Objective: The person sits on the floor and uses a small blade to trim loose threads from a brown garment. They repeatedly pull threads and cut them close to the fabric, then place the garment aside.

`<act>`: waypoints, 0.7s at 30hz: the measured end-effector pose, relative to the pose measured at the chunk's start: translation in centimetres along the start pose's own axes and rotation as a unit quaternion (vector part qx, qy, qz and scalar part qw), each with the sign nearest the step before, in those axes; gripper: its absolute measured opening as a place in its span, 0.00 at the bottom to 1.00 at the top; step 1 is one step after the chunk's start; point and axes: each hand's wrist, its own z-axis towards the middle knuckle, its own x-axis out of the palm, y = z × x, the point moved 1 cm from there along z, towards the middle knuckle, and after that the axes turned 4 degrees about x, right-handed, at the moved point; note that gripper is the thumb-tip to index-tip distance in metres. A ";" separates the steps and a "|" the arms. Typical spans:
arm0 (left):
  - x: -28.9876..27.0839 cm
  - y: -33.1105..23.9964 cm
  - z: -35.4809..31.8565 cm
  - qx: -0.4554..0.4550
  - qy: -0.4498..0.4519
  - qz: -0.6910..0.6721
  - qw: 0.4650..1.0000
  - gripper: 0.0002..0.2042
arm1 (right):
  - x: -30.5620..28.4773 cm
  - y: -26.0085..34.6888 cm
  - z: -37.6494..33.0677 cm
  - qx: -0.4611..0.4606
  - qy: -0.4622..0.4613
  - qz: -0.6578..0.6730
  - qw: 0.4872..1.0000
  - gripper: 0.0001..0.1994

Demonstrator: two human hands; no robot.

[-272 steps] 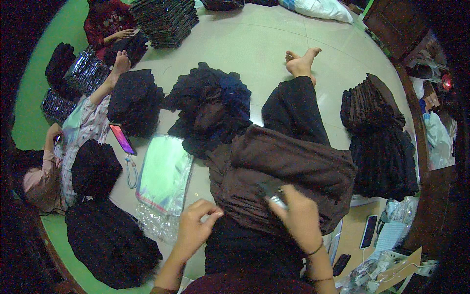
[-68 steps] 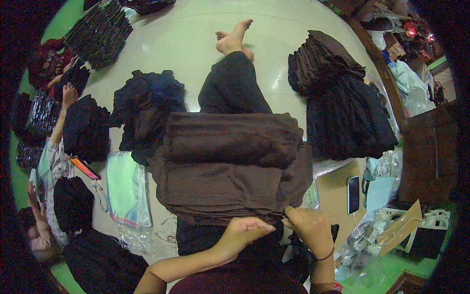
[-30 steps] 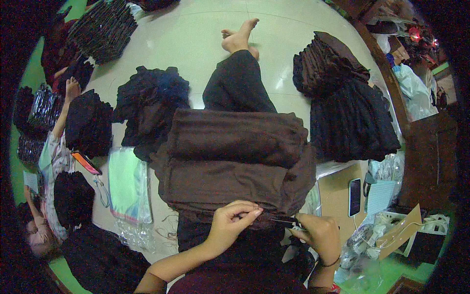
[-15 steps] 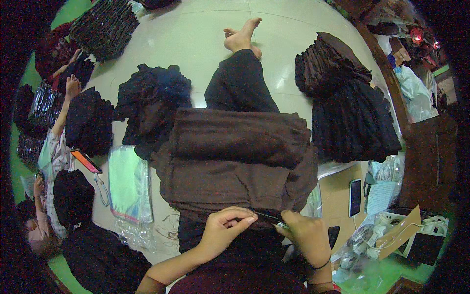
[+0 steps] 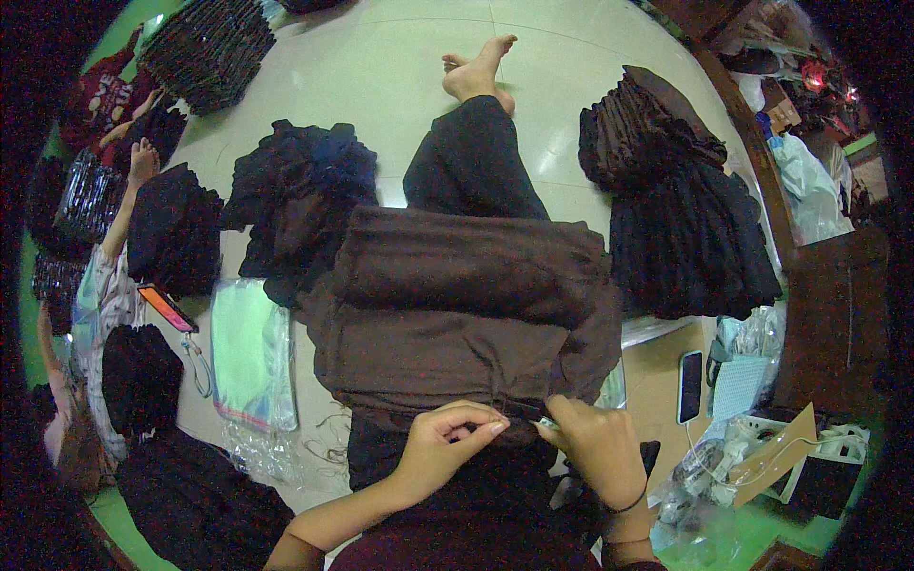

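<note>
A folded brown garment lies across my lap, over my outstretched leg in dark trousers. My left hand pinches the garment's near edge between thumb and fingers. My right hand is right beside it at the same edge, closed around a small tool whose tip touches the fabric; its kind is too small to tell. A dark band sits on my right wrist.
Piles of dark garments lie on the floor at the right and left of my leg, with a stack at the top left. Clear plastic bags, a phone and a cardboard piece are nearby. Another person sits at the left.
The garment has been folded over on my lap and my view has shifted. In the last second both hands have drawn closer together at the near edge.
</note>
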 end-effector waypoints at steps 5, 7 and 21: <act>0.0 -0.1 0.0 0.008 0.007 -0.003 1.000 0.04 | 0.2 -0.1 0.0 -0.006 -0.002 0.014 1.000 0.10; 0.0 -0.2 0.0 0.009 0.009 0.004 1.000 0.05 | 0.4 -0.1 0.0 -0.001 0.003 0.010 1.000 0.10; -12.3 -2.0 -7.4 -0.132 0.048 0.292 0.946 0.07 | -1.5 -1.6 -1.4 0.100 -0.035 0.170 0.980 0.19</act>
